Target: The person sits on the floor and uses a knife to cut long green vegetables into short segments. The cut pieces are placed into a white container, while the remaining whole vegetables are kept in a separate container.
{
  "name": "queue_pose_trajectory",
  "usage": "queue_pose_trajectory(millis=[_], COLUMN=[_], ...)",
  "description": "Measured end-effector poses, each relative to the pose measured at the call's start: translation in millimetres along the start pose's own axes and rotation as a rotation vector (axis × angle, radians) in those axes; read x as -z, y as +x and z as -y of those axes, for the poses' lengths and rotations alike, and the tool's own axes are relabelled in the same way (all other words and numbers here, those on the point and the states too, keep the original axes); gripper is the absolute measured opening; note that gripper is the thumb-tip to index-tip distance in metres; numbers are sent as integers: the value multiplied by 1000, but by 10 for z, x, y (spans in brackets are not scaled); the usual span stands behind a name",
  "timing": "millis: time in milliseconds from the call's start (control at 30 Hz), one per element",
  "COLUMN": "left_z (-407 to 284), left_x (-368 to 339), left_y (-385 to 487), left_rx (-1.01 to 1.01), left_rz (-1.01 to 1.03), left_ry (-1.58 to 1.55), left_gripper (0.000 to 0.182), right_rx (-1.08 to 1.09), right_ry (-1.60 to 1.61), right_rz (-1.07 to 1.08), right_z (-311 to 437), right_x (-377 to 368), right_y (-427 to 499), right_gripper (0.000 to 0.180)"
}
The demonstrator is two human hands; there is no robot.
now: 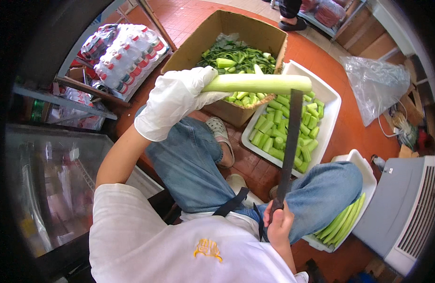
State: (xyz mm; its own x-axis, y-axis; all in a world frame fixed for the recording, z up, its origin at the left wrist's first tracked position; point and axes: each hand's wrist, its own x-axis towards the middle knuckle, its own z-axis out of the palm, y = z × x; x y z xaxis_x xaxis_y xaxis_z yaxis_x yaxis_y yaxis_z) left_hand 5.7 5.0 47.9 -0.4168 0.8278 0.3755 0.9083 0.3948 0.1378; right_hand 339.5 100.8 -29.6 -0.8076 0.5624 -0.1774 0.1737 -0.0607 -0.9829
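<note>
My left hand [180, 93], in a white disposable glove, grips one end of a pale green peeled stem [260, 83] that looks like celtuce. The stem is held level above the cardboard box and the tray. Bare, my right hand [280, 221] is closed around the handle of a long, dark-bladed knife [291, 138]. The blade points away from me, and its tip end meets or overlaps the stem near its right end; contact is unclear. Below the blade, a white plastic tray [331, 118] holds many short cut stem pieces [270, 131].
The cardboard box [194, 47] contains leaves and trimmings [238, 53]. Long stems [345, 221] lie in another white tray [369, 177] by my right knee. Packs of bottled drinks [125, 56] stand on the left rack. A grey appliance [391, 205] is at right; a person's foot [291, 23] shows at the back.
</note>
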Motion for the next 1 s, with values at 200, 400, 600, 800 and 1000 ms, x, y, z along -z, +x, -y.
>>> queue_pose_trajectory(millis=[200, 400, 600, 800, 1000], left_z=[-201, -264, -240, -332, -537], left_x=[-124, -129, -148, -313, -445], left_y=[114, 124, 96, 246, 436], left_rx=[-58, -111, -170, -274, -174], left_rz=[13, -9, 6, -69, -17], left_ry=[-34, -36, -33, -118, -122], left_gripper=[37, 37, 38, 38, 39], right_rx=[12, 26, 40, 71, -67], right_ry=[-68, -78, -159, -219, -211], right_rz=[-22, -31, -73, -170, -139], right_z=[-114, -136, -148, -216, -509], right_x=[26, 35, 24, -83, -182], right_y=[-71, -49, -91, 346, 531], right_gripper=[51, 50, 49, 35, 30])
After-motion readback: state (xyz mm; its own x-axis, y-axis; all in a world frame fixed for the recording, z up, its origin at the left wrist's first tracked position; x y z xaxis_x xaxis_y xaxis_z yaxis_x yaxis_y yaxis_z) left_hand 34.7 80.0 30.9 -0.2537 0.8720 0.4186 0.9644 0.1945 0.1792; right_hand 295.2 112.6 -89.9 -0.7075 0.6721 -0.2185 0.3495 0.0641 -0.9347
